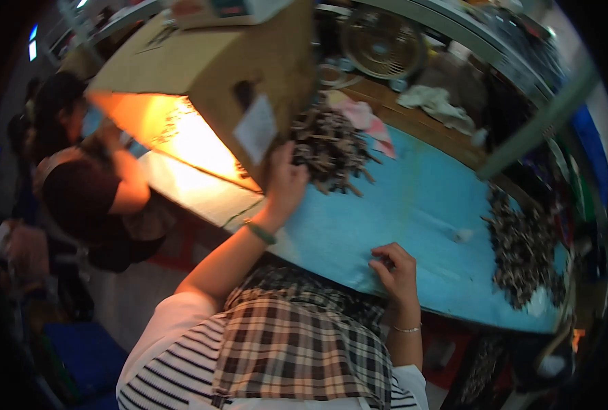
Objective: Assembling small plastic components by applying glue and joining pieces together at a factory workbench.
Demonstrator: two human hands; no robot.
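Observation:
My left hand (288,179) reaches up to the near-left edge of a heap of small dark brown, stick-like pieces (328,147), right beside the cardboard box (225,75). Its fingers look stretched out and slightly blurred against the heap; nothing plainly sits in them. Over the near edge of the blue tabletop (413,205), my right hand (398,272) is curled, thumb toward the fingers. Something small and dark shows between them, too unclear to name. A green bangle circles the left wrist.
A second heap of similar pieces (522,253) lies at the table's right end. Behind are a fan (382,44), a pink cloth (362,119) and a white cloth (437,106). A grey post (543,123) rises at right. Another person (89,178) works left of the brightly lit box.

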